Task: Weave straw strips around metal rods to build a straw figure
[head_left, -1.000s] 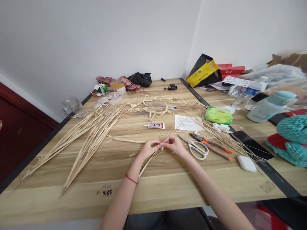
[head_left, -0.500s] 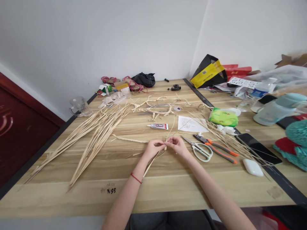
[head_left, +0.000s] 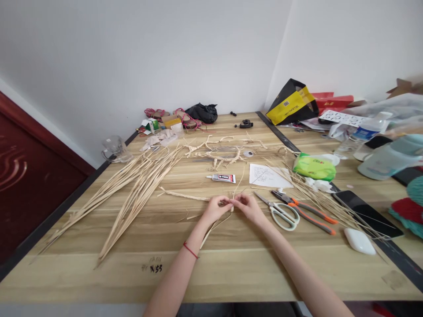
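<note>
Straw [head_left: 234, 192] pale, thin, loose-ended; pinched in closed fingertips of left hand [head_left: 216, 207] and right hand [head_left: 248, 207]; tube [head_left: 224, 178] and scissors [head_left: 272, 205] seen lower, farther right than half second ago.

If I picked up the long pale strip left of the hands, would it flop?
Probably not much: the pale strip lies nearly straight, so it may be stiffish. It looks thin, so likely light. Its free end splays, so it might fray.
</note>
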Motion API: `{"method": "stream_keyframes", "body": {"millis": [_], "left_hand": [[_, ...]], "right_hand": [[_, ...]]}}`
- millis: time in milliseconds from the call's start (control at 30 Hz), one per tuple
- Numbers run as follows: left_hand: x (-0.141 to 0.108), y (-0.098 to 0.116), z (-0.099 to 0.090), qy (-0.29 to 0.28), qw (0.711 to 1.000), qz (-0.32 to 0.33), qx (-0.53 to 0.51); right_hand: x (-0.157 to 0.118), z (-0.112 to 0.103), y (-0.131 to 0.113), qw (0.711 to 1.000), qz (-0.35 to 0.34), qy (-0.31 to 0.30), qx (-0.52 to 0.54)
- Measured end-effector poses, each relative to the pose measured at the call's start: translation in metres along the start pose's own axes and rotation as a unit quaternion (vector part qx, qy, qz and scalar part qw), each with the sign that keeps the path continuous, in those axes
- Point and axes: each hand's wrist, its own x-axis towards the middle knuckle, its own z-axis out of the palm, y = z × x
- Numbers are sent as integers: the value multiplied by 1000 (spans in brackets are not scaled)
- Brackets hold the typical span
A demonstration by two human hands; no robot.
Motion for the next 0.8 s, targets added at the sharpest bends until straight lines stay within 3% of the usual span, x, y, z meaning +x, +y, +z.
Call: {"method": "stream_keyframes", "body": {"millis": [233, 800], "left_hand": [[-1, 1, -1, -13, 1000, 9, -3], [-1, 0, 5, -3, 999, 6, -52]], "right_hand": [[1, -1, 3, 1000, 1, -10, 7], [6, -3, -3, 998, 32, 36, 48]]}}
